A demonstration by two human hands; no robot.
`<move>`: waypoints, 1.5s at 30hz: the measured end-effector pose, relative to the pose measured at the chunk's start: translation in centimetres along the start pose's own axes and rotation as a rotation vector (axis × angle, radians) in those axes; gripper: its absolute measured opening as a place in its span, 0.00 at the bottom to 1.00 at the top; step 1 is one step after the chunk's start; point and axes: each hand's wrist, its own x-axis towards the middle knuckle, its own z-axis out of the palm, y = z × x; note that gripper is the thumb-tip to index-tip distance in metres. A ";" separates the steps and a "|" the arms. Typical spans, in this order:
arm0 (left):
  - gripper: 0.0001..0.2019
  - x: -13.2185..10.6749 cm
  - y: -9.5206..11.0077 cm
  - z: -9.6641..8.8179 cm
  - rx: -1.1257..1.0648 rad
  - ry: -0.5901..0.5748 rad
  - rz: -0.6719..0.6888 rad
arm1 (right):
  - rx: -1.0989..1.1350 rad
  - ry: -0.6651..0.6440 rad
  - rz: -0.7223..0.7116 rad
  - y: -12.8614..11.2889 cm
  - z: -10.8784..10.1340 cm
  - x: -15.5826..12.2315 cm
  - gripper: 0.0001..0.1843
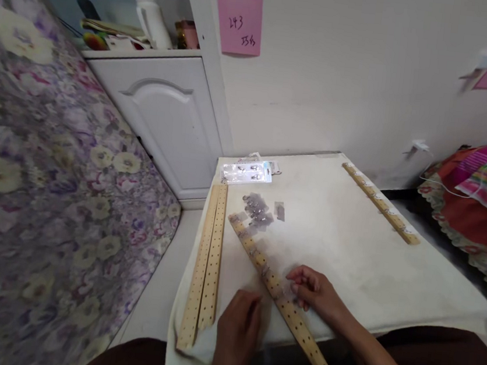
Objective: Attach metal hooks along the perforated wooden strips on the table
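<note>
The table [310, 213] bears a perforated strip [273, 284] beside the right grip [316, 293].

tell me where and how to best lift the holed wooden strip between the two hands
Probably best gripped at its near end: the wooden strip juts past the table edge there, so the right hand could come from the person's side, pinching from above and below. That end shows only holes, whereas small pieces sit along its farther part.
</note>
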 end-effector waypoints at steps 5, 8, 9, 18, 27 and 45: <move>0.09 -1.6 -0.6 2.3 -0.009 -0.016 0.091 | -0.089 0.037 0.011 0.4 0.7 0.3 0.09; 0.11 -1.4 -1.1 2.8 0.038 0.005 0.155 | -0.120 0.044 0.003 0.8 0.8 0.4 0.09; 0.12 -1.4 -1.2 3.0 0.048 0.008 0.174 | -0.130 0.049 -0.002 0.9 0.8 0.4 0.10; 0.15 -1.6 -1.8 3.6 0.112 0.029 0.227 | -0.291 0.123 -0.110 0.9 0.7 0.0 0.12; 0.17 -1.6 -2.1 3.7 0.175 0.037 0.258 | -0.363 0.132 -0.144 1.2 0.7 0.2 0.14; 0.19 -1.5 -1.8 3.6 0.187 0.032 0.260 | -0.375 0.154 -0.172 1.4 0.7 0.1 0.13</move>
